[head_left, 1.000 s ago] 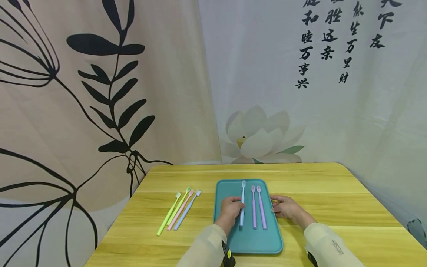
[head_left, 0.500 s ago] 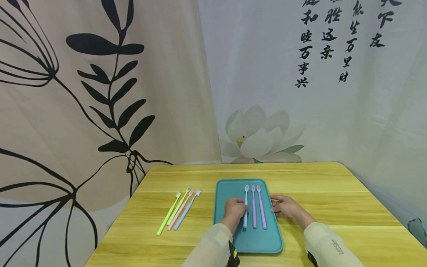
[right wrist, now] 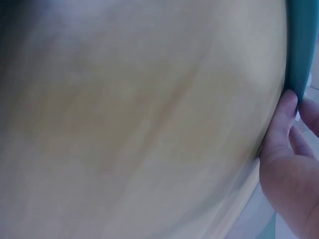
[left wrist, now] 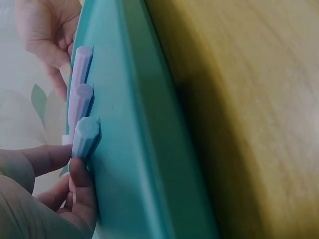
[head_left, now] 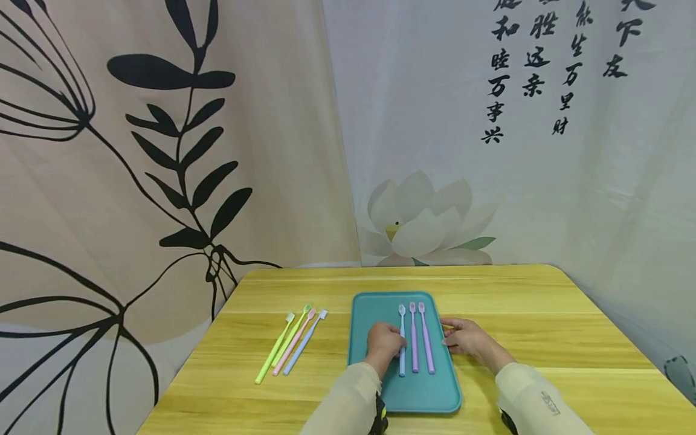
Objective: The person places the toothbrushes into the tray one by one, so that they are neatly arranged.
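A left hand [head_left: 386, 343] pinches a blue brush [head_left: 402, 364] on a tray [head_left: 418, 397], left of two purple brushes [head_left: 415, 344]; an uneven release could roll it into them. A right hand [head_left: 469, 338] touches the tray's edge, where a push might jolt all three; whether it grips cannot be told. The right wrist view crops the tray.

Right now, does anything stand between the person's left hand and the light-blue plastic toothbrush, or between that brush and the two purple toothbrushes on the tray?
Nothing visible does. The left hand pinches the light-blue plastic toothbrush, and only a narrow strip of the teal rectangular tray separates it from the nearer slim purple toothbrush.
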The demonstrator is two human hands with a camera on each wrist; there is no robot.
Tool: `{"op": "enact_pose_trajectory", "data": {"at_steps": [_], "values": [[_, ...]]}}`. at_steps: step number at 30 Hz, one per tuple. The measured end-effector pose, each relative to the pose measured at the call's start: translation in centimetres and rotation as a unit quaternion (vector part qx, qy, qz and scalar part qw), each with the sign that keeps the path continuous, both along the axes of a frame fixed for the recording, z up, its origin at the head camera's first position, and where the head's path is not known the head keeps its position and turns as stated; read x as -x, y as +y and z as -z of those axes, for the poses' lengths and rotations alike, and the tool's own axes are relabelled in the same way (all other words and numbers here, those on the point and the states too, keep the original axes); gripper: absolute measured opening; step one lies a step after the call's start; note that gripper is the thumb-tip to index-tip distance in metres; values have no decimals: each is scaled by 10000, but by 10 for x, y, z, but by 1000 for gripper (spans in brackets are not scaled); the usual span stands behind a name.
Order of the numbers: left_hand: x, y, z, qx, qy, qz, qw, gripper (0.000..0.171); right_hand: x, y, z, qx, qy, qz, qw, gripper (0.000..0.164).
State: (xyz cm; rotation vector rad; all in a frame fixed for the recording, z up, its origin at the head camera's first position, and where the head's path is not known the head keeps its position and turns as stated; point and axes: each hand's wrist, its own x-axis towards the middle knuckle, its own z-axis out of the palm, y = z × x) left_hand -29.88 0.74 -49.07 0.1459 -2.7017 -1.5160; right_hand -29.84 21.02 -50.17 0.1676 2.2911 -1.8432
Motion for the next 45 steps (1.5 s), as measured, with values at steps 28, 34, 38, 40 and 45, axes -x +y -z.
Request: {"op": "enact_pose_trajectory", "data": {"at_steps": [28, 34, 38, 40, 45], "values": [[9, -7, -8, -308, -67, 220, 9993, 21, -2, 0, 0, 47, 42, -24, 10000, 60], [13, -13, -13, -150, -52, 390, 9991, 24, 0, 0, 0, -29, 27, -9, 10000, 59], [17, -18, -14, -83, -52, 460, 9989, 23, 1, 0, 1, -44, 2, -59, 10000, 59], [19, -20, -12, -108, -79, 462, 9988, 23, 1, 0, 1, -47, -12, -47, 10000, 59], [23, -28, -15, -154, -29, 531, 9985, 27, 0, 0, 1, -63, 11, -22, 10000, 59]]}}
